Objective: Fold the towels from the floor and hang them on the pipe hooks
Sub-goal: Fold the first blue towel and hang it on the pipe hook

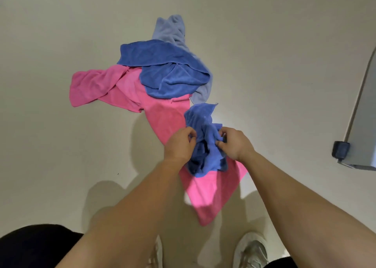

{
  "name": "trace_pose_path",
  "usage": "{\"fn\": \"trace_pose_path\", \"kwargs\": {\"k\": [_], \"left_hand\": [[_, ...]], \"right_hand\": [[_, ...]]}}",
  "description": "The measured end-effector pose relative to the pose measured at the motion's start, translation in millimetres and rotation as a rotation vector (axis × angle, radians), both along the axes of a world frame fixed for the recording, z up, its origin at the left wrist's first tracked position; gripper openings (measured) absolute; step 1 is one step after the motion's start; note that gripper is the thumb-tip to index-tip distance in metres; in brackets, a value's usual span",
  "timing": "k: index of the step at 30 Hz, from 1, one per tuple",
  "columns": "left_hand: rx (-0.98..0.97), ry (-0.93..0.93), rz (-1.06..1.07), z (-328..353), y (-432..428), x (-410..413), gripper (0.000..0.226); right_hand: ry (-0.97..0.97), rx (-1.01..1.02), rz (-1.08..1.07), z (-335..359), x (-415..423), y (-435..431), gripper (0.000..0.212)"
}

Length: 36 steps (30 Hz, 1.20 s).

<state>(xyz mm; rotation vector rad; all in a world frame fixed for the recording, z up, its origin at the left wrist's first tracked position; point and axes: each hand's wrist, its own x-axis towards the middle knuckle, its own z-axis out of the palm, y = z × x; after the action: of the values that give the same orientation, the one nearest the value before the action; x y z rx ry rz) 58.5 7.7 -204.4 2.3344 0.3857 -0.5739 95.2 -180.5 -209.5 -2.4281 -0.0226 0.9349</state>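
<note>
I have both hands on the small blue towel (205, 157): left hand (179, 143) and right hand (234, 145) pinch its bunched edges, fingers curled into cloth, side by side. The crumpled towel sits between them, long axis running away from me, neither hand nearer. Under it lies the pink towel (162, 117); beyond, 2 more, a dark blue towel (168, 72) over a pale blue towel (173, 29), on the floor (61, 145).
</note>
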Motion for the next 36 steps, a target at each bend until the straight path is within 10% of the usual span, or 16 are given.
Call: {"fn": "trace_pose_path", "kwargs": {"k": [11, 18, 21, 26, 36], "left_hand": [[-0.061, 0.126, -0.029, 348.2, -6.5, -60.6, 0.017], [-0.211, -0.036, -0.084, 599.5, -14.4, -81.8, 0.057], [-0.25, -0.118, -0.136, 668.8, -14.0, -91.1, 0.039], [-0.326, -0.178, -0.087, 748.1, -10.4, -101.4, 0.003], [-0.451, -0.26, -0.227, 849.6, -16.6, -109.3, 0.019]], "right_hand": [[-0.038, -0.058, 0.1, 366.3, -62.4, -8.9, 0.007], [-0.154, 0.005, 0.131, 639.5, -90.3, -8.4, 0.013], [-0.215, 0.037, 0.15, 727.0, -93.4, -9.9, 0.011], [-0.344, 0.028, 0.035, 805.7, -97.0, -25.1, 0.015], [-0.261, 0.413, -0.209, 850.5, -135.6, -45.2, 0.029]]}}
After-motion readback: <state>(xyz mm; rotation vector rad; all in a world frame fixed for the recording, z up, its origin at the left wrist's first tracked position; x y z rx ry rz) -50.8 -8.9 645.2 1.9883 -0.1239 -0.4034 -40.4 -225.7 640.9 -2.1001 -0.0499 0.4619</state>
